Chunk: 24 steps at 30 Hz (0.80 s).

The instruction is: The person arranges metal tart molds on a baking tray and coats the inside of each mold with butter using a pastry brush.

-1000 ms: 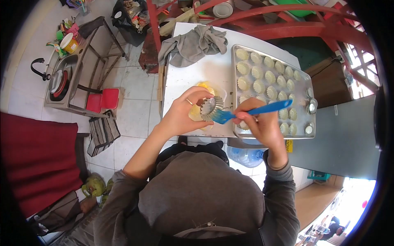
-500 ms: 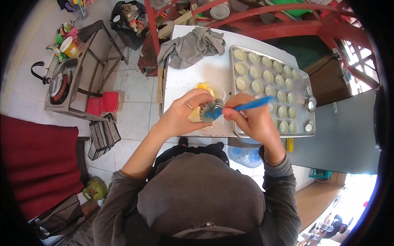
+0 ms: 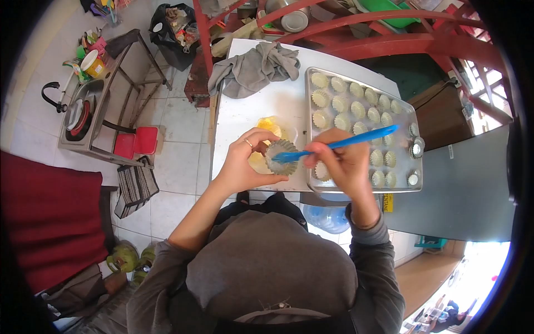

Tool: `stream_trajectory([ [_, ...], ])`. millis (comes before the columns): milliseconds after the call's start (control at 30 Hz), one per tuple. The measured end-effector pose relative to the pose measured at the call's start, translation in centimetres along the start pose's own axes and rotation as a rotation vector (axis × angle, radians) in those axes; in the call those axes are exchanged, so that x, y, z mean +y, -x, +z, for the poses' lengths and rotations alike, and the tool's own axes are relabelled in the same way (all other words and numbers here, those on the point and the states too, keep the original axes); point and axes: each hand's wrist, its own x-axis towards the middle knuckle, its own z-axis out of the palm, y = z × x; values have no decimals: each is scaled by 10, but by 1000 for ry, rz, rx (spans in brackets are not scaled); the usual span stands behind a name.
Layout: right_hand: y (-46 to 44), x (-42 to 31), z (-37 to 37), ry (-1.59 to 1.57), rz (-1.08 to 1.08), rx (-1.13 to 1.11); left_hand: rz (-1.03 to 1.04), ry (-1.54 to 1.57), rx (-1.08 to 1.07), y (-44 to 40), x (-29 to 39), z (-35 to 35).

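Observation:
My left hand (image 3: 236, 164) grips a fluted metal tart mould (image 3: 289, 168) by its rim, with the hollow side turned up toward me. In my right hand (image 3: 349, 162) is a blue pastry brush (image 3: 364, 135), its head inside the mould. Below my left hand, partly covered by it, stands a clear bowl (image 3: 291, 129) with a soft yellow substance (image 3: 269, 123) in it. To the right, a large metal tray (image 3: 309, 111) bears rows of similar moulds (image 3: 358, 109); my right hand and forearm hide some of them.
A crumpled grey cloth (image 3: 256, 69) lies at the back of the white table (image 3: 236, 114). Red bars (image 3: 356, 47) cross behind it. On the left are a sink (image 3: 83, 119) and a black rubbish bag (image 3: 174, 39). A grey surface (image 3: 461, 183) adjoins the tray on the right.
The mould has tilted so that its inside faces me more. The brush handle has swung out to the right and upward, with its head still in the mould. The whole view has shifted slightly.

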Motion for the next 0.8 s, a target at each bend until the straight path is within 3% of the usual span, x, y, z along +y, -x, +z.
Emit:
stream_trajectory([
  [100, 2, 15, 3, 398, -302, 66, -71, 33, 56, 1, 1, 14],
  [133, 4, 14, 2, 453, -305, 158, -88, 30, 76, 0, 1, 18],
  [233, 12, 13, -10, 305, -353, 208, -138, 77, 143, 2, 1, 29],
  [267, 15, 16, -8, 286, -392, 127, -145, 133, 168, 1, 1, 34],
  [367, 4, 18, -15, 413, -546, 65, -200, 324, 195, -3, 3, 41],
  [500, 1, 25, -50, 9, -297, 94, -231, 451, 184, -4, 8, 45],
  [533, -1, 22, -59, 11, -352, -63, -241, 483, 164, -5, 9, 46],
  [633, -6, 24, -43, 192, -562, -105, -263, 553, 127, -7, 11, 54],
  [767, -13, 26, -57, 116, -620, -23, -275, 574, 192, -4, 12, 59],
  [800, -11, 27, -64, 90, -597, -94, -280, 585, 208, -3, 13, 60],
])
